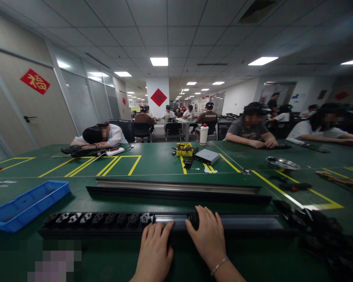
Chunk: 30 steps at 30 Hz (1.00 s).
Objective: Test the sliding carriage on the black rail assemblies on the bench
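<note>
A long black power strip housing (247,222) lies across the green table in front of me, its left part filled with several socket modules (97,218). My left hand (154,248) rests on the strip's near edge, fingers laid flat just right of the last module. My right hand (207,235), with a bracelet on the wrist, presses its fingers on the strip a little further right. Neither hand grips anything. A second long black and silver housing (176,188) lies parallel behind the first.
A blue plastic tray (26,203) sits at the left. A heap of black parts (326,231) lies at the right. Farther off are a yellow item (184,149), a grey box (206,156) and a metal dish (282,163). People sit around the far edge.
</note>
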Available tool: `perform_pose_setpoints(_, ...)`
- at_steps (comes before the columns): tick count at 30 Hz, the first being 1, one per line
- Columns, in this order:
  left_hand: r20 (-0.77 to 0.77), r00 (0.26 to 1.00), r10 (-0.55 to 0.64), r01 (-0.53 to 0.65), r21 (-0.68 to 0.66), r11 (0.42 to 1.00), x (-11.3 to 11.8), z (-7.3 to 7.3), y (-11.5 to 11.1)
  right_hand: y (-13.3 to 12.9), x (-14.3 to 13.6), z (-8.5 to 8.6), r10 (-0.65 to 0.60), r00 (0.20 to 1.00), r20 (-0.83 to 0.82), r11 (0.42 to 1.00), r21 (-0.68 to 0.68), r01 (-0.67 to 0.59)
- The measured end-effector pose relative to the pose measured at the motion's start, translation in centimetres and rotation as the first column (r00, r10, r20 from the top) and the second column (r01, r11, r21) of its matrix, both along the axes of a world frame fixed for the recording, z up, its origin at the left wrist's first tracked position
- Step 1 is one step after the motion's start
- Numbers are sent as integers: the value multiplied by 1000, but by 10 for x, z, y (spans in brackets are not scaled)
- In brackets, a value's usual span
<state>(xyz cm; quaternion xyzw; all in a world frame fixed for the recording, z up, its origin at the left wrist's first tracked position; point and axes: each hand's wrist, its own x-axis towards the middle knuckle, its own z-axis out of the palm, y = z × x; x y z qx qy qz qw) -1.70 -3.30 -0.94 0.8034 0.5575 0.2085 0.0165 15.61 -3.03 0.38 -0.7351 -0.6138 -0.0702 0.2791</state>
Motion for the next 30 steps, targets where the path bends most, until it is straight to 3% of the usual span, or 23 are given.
perform_pose_setpoints(12,-37,999,16,-19,-80,997,2,12,-3,1,9,5,-55,998,-8,995,-88,54)
perform_pose_setpoints(30,-32,999,11,-13,-57,998,0,6,-1,2,21,6,-59,998,-35,992,-115,54)
